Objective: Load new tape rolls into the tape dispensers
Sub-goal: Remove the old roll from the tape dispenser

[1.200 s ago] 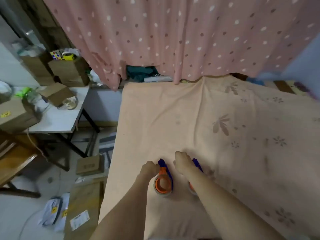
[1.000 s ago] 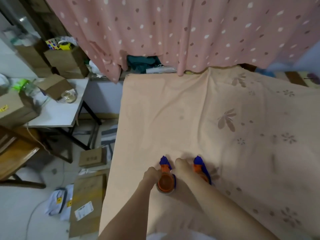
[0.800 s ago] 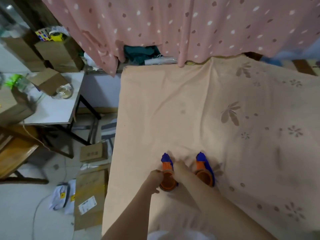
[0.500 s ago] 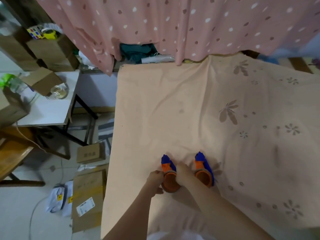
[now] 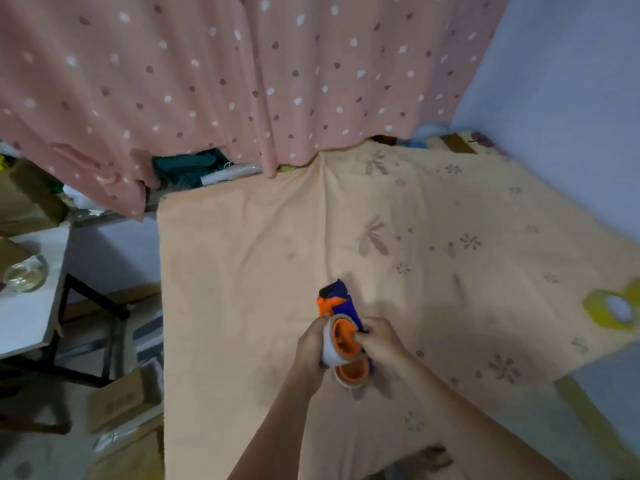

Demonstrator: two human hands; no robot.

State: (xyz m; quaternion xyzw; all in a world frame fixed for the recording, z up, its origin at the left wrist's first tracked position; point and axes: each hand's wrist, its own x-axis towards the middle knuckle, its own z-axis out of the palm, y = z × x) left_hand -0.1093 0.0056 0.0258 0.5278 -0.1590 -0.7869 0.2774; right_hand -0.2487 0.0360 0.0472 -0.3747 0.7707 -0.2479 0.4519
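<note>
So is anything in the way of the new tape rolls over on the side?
Nothing visible blocks them. The yellow tape rolls lie on the bare sheet at the far right. But both hands are busy: left hand and right hand hold a blue-and-orange dispenser.

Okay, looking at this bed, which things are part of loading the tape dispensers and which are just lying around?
Part of the job:
- blue-and-orange plastic tape dispenser
- pale tape roll, held by left hand and right hand
- second orange dispenser wheel below

Lying about:
- yellow tape rolls
- glass bowl
- cardboard boxes
- pink dotted curtain
</note>
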